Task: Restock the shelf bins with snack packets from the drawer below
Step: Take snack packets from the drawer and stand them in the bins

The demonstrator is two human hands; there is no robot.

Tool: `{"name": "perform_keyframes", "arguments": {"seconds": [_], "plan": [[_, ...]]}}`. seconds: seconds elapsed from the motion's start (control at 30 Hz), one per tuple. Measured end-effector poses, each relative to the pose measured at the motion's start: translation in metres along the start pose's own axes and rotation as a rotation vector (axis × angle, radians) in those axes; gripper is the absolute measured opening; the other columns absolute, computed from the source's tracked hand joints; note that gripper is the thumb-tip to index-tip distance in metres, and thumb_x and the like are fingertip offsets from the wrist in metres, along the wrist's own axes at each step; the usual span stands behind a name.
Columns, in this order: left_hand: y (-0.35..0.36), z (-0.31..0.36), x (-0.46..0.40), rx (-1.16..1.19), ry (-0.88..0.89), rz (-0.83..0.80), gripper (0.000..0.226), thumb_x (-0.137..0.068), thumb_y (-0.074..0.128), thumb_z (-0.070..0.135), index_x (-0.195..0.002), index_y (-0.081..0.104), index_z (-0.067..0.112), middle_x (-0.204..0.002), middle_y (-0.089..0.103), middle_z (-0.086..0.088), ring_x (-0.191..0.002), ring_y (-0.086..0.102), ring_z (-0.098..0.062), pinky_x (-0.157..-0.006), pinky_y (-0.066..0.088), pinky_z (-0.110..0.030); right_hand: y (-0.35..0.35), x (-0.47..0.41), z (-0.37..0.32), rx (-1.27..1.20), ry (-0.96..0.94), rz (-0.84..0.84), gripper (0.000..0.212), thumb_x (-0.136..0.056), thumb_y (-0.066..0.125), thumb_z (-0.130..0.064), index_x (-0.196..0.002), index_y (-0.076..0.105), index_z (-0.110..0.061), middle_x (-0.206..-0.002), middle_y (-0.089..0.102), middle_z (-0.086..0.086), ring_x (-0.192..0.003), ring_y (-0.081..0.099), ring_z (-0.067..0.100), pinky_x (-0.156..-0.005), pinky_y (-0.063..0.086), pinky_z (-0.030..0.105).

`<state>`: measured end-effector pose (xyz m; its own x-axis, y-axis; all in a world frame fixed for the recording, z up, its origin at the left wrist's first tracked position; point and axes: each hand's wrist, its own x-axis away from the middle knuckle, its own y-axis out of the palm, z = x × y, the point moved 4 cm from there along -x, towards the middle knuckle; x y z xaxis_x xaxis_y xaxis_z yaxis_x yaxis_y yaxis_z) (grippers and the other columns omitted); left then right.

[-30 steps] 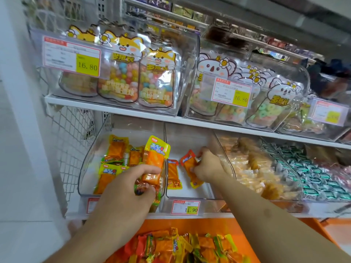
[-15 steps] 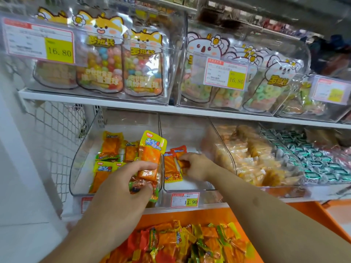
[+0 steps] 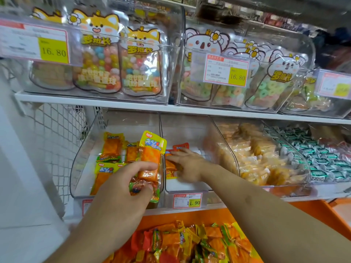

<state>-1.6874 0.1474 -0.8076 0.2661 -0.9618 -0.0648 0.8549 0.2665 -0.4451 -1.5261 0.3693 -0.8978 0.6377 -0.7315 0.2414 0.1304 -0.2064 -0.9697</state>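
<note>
My left hand (image 3: 125, 188) grips a bunch of snack packets in front of the left clear bin (image 3: 79, 168); the tallest is a yellow-topped orange packet (image 3: 152, 154) standing upright, with a green-edged packet below it. Several yellow and orange packets (image 3: 110, 149) lie inside that bin. My right hand (image 3: 188, 164) reaches into the middle clear bin (image 3: 190, 186), fingers spread flat over the red-orange packets (image 3: 180, 146) lying there. The orange drawer (image 3: 313, 211) below holds a heap of mixed orange, red and green packets (image 3: 190, 242).
A bin of pale yellow snacks (image 3: 252, 154) and one of green-wrapped sweets (image 3: 313, 154) stand to the right. The upper shelf (image 3: 95, 100) carries clear bins of candy bags with 16.80 price tags (image 3: 226, 70). A white wire mesh panel (image 3: 57, 130) closes the left side.
My right hand let its packet down and now lies flat, fingers spread, over the packets in the middle bin. My left hand keeps its bunch. The view moved closer.
</note>
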Motion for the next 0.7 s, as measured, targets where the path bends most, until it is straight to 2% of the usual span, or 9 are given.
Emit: {"name": "perform_keyframes", "arguments": {"seconds": [0.13,0.27,0.4,0.47,0.57,0.7], "plan": [[0.0,0.0,-0.001,-0.002,0.002,0.005,0.04,-0.094,0.069,0.024,-0.115,0.063,0.058,-0.114,0.063,0.034,-0.107,0.056,0.013,-0.082,0.043,-0.013,0.003,-0.015,0.001,0.033,0.046,0.006,0.077,-0.1,0.055,-0.042,-0.164,0.014,-0.039,-0.173,0.016,-0.002,-0.157,0.011,0.034,-0.127,0.016,0.053],[0.002,-0.002,-0.002,0.002,-0.001,0.006,0.04,-0.095,0.069,0.023,-0.114,0.064,0.058,-0.113,0.063,0.036,-0.103,0.053,0.021,-0.08,0.043,-0.012,0.005,-0.02,0.001,0.014,0.108,-0.006,0.075,-0.101,0.049,-0.041,-0.164,0.007,-0.043,-0.174,0.008,0.001,-0.158,0.005,0.037,-0.127,0.011,0.055],[0.002,-0.002,-0.003,0.013,-0.005,-0.003,0.039,-0.096,0.066,0.023,-0.115,0.064,0.058,-0.114,0.062,0.035,-0.104,0.055,0.016,-0.082,0.045,-0.014,0.007,-0.019,0.006,-0.078,0.131,0.0,0.083,-0.095,0.053,-0.041,-0.161,0.003,-0.049,-0.174,0.008,0.001,-0.158,0.003,0.037,-0.127,0.009,0.057],[0.0,-0.002,-0.002,0.023,-0.011,-0.005,0.039,-0.097,0.065,0.023,-0.116,0.064,0.058,-0.114,0.062,0.036,-0.104,0.056,0.015,-0.082,0.045,-0.015,0.002,-0.015,0.008,-0.138,0.128,0.052,0.087,-0.088,0.057,-0.04,-0.161,0.011,-0.045,-0.17,0.02,0.003,-0.155,0.018,0.035,-0.125,0.02,0.053],[-0.001,-0.002,-0.002,0.023,-0.006,0.0,0.039,-0.097,0.065,0.022,-0.116,0.064,0.056,-0.113,0.062,0.037,-0.104,0.055,0.016,-0.082,0.044,-0.014,-0.005,-0.005,0.019,-0.218,0.165,0.11,0.07,-0.092,0.064,-0.027,-0.156,0.038,-0.026,-0.157,0.043,0.005,-0.144,0.041,0.029,-0.117,0.033,0.038],[-0.001,0.0,-0.001,0.02,-0.01,-0.007,0.039,-0.097,0.065,0.022,-0.116,0.064,0.056,-0.115,0.061,0.037,-0.111,0.057,0.008,-0.088,0.047,-0.02,0.0,0.003,0.032,-0.186,0.191,0.078,0.073,-0.087,0.071,-0.02,-0.154,0.042,-0.024,-0.153,0.05,0.004,-0.139,0.047,0.027,-0.115,0.035,0.032]]}}
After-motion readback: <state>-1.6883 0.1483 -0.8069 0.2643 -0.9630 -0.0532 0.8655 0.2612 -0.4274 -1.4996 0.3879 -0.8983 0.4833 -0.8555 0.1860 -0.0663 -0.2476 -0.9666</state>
